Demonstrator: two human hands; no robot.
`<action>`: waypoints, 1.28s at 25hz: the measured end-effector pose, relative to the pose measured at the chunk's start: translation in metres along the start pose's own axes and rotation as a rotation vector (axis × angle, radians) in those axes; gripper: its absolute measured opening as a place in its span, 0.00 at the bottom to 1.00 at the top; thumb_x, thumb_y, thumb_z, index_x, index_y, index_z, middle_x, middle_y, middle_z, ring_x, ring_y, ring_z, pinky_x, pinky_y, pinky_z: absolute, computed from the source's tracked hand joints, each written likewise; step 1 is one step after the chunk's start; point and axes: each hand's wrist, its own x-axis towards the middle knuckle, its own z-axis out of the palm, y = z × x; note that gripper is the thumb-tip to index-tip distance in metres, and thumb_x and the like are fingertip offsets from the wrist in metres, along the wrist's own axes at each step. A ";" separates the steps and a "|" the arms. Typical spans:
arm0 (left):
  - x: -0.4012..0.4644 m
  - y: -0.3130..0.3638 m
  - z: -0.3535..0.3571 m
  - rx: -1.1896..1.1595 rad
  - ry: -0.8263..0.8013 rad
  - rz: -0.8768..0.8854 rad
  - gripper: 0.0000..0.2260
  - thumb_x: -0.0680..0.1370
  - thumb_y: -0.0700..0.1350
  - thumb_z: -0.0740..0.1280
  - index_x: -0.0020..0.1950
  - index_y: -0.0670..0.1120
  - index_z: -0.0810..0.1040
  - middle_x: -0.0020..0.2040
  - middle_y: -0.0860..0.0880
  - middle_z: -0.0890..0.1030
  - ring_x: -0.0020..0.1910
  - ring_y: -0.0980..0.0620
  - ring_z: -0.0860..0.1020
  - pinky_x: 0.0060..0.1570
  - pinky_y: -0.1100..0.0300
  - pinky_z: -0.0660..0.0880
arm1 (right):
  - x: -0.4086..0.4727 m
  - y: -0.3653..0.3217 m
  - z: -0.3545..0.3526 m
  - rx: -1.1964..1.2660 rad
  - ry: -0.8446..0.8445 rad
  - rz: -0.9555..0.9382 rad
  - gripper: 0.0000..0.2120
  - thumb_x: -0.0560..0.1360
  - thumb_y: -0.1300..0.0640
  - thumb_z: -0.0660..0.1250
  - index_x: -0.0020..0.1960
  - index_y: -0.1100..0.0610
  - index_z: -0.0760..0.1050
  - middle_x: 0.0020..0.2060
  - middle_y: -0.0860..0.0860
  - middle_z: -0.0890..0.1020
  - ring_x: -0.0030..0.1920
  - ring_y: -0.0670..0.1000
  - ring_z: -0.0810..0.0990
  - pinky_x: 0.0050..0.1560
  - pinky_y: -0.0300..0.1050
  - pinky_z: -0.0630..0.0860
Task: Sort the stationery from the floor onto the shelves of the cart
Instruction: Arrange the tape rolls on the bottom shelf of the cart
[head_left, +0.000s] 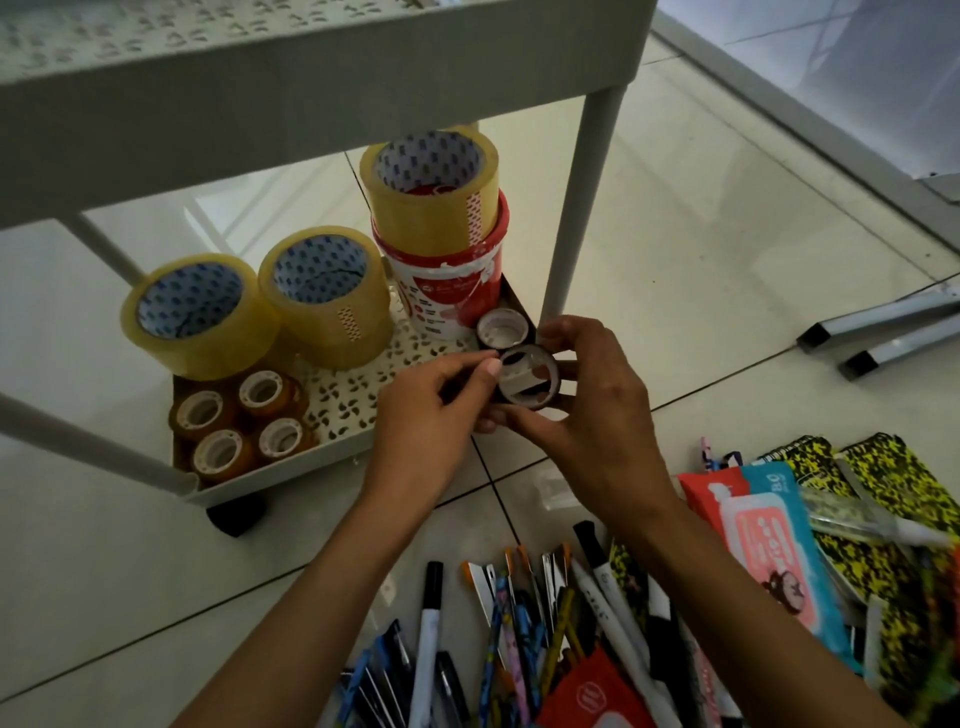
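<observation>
Both hands hold a small dark tape roll (530, 375) just above the front right corner of the cart's bottom shelf (343, 410). My left hand (436, 410) pinches its left edge and my right hand (597, 405) cups it from the right. A second dark tape roll (502, 327) lies on the shelf just behind. On the same shelf stand two big yellowish packing tape rolls (260, 306), several small brown tape rolls (241, 421), and a red-and-white tub (447, 286) with another packing tape roll (431, 187) on top.
The cart's upper shelf (260, 78) overhangs the far side. On the floor near me lie pens and markers (519, 634), a wet wipes pack (774, 540), yellow-black notebooks (883, 493) and a red packet (592, 696). Metal bars (883, 332) lie at the right.
</observation>
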 end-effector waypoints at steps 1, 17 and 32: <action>0.002 0.000 -0.003 0.032 0.019 -0.003 0.10 0.78 0.45 0.66 0.57 0.47 0.82 0.45 0.48 0.84 0.40 0.53 0.83 0.40 0.57 0.81 | 0.001 -0.002 0.000 0.020 -0.027 0.005 0.31 0.65 0.50 0.78 0.63 0.52 0.67 0.56 0.48 0.74 0.54 0.45 0.77 0.50 0.38 0.79; 0.044 -0.007 -0.024 0.637 0.064 -0.055 0.19 0.76 0.54 0.69 0.60 0.42 0.79 0.54 0.43 0.82 0.51 0.46 0.79 0.44 0.61 0.71 | 0.032 0.002 -0.004 -0.019 0.097 0.160 0.11 0.78 0.56 0.65 0.60 0.55 0.73 0.53 0.51 0.81 0.48 0.47 0.79 0.38 0.28 0.75; 0.050 -0.019 -0.019 0.526 0.029 -0.047 0.17 0.73 0.46 0.73 0.60 0.41 0.79 0.56 0.43 0.82 0.54 0.47 0.79 0.49 0.61 0.72 | 0.028 -0.002 -0.005 -0.030 0.101 0.196 0.12 0.78 0.57 0.66 0.61 0.55 0.74 0.52 0.49 0.81 0.45 0.43 0.79 0.39 0.24 0.75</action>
